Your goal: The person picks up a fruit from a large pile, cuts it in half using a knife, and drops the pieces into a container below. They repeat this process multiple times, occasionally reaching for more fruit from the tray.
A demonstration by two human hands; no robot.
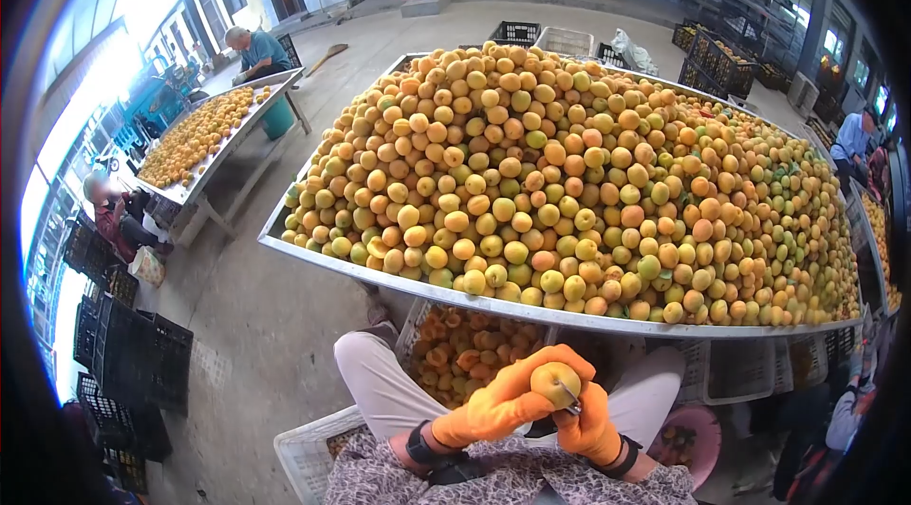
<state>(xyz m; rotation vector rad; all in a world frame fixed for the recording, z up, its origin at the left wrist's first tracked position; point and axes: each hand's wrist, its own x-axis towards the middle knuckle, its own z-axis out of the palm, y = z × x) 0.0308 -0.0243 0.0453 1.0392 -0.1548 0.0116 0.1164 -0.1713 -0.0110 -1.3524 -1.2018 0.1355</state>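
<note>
In an orange glove, my left hand (503,402) is wrapped around a yellow apricot (552,382) in front of my lap. My right hand (590,424), gloved the same way, is closed on a small knife (570,395), its blade against the apricot's right side. Most of the knife's handle is hidden in my fingers. Under both hands, between my knees, a crate holds split and whole apricots (465,348). Just beyond rises a large heap of apricots (569,192) on a metal-edged table (455,293).
A pink basin (704,448) with fruit pieces stands by my right leg, a white crate (302,462) by my left. Black crates (142,353) are stacked at left. People sit at a second apricot table (213,163); another person (851,144) is at far right.
</note>
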